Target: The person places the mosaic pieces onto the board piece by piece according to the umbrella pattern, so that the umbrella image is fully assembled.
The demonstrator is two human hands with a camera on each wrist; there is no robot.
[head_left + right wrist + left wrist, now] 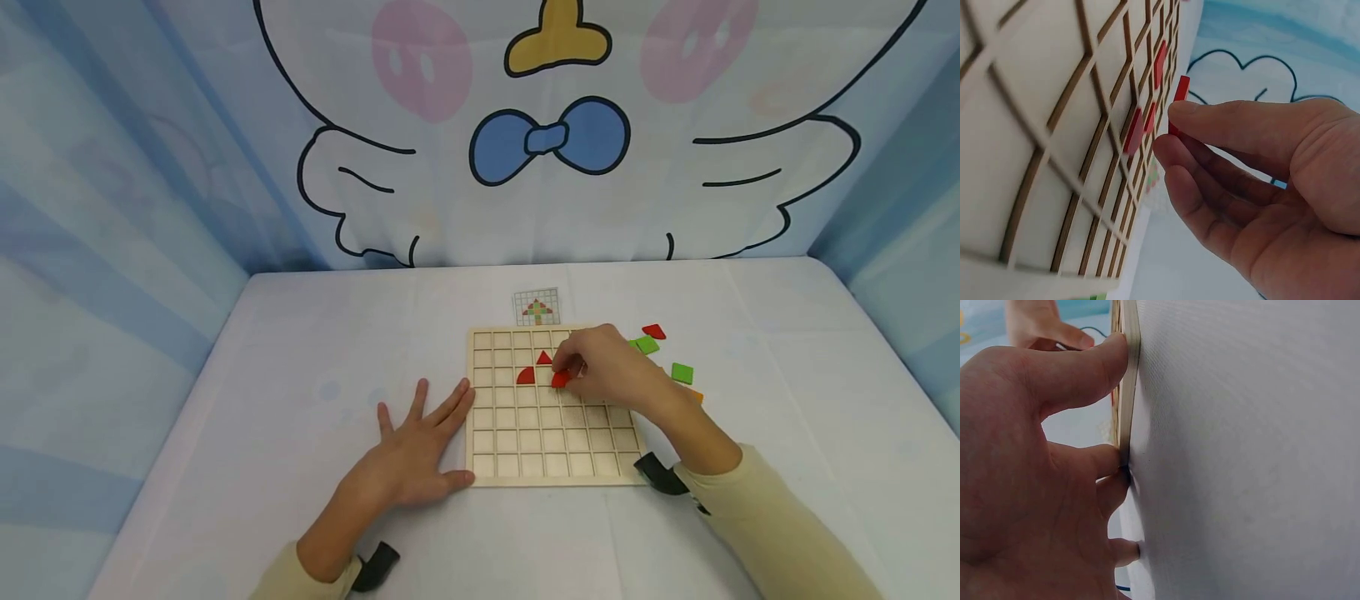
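Right hand (611, 367) pinched red piece (1182, 87) over gridded board (551, 481)

Nearest were 2 cream sleeves (780, 525). Left hand (412, 458) lay back-up on the white tabletop (300, 433), fingers spread wide, thumb and index fingertip touching the board's left edge. Board looked like pale wood, roughly square, with thin raised strips forming square cells.

Right hand arched over the board's far right part, gap narrow, thumb and index finger holding the red piece, other fingers loosely curled. Piece was at the fingertips, just clear of the board; thin, flat, seen edge-on, outline couldn't be told. 3 more red pieces sat on the grid nearby: 1 quarter-round (526, 377), 1 triangle (543, 359), 1 blurred piece (1134, 131).

Right of the board, near the forearm, lay green squares (682, 373), 1 loose red piece (655, 332) and 1 orange piece (698, 397), mostly hidden. Just past the far edge lay a small card (537, 307) printed with a grid and a red, green and orange pattern. Farthest hung a cloth backdrop (450, 225) showing a blue bow tie (547, 138).
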